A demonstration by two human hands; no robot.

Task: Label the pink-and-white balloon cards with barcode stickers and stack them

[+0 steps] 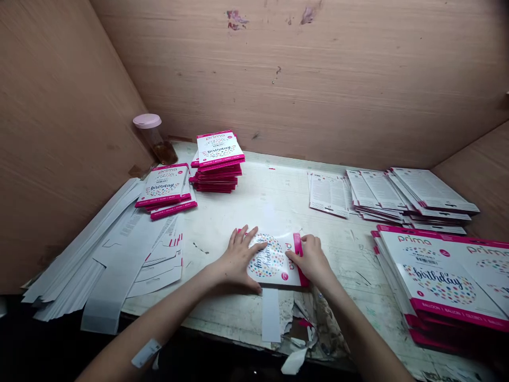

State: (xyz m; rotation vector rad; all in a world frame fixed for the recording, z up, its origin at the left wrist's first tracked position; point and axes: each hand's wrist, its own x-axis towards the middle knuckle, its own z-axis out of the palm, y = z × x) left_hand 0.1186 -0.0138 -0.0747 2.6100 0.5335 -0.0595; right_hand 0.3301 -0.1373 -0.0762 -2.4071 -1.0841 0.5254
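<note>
A white and pink balloon packet (294, 273), printed "prima" and "happy birthday", lies sideways on the worktable in front of me. My left hand (240, 260) rests across its left end with the fingers spread, the thumb down by the near edge. At the pink right end, my right hand (312, 260) pinches the packet, thumb on top and the other fingers curled at the edge. From beneath the near edge a plain white strip (271, 318) sticks out toward me.
Finished-looking packet stacks stand at back left (217, 175) and left (163, 185). Long white card sheets (107, 239) fan out at the left edge. A pink-lidded bottle (159, 140) leans in the corner. Packets lie face down (377, 191) back right; a large stack (441, 281) stands right.
</note>
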